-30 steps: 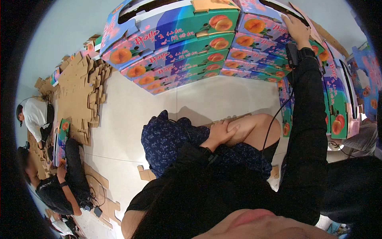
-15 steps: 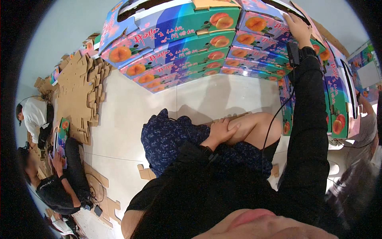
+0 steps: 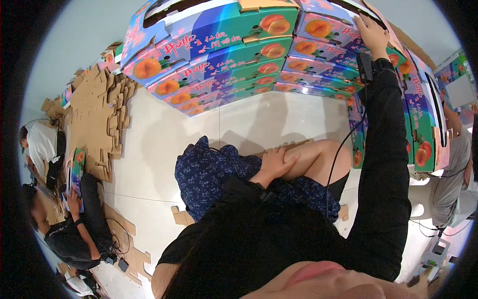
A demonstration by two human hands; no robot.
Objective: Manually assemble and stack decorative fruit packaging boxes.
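My right arm reaches forward, and my right hand lies on the top edge of a colourful peach-printed carton with fingers apart. That carton tops the right of two stacks before me. Beside it stands the left stack, whose top peach carton has brown flaps and a dark handle slot. My left hand rests flat on my bent leg below the knee, fingers apart, holding nothing. A small black device with a cable is strapped at my right wrist.
More peach cartons stand on edge at the right, beside a person in grey. At left, flattened brown cardboard is piled near people sitting; one handles a printed carton. Cardboard scraps lie on the pale floor.
My view has shifted slightly; both hands keep their places. At the right edge the person in grey has moved away from the lower corner, where a grey device now shows.
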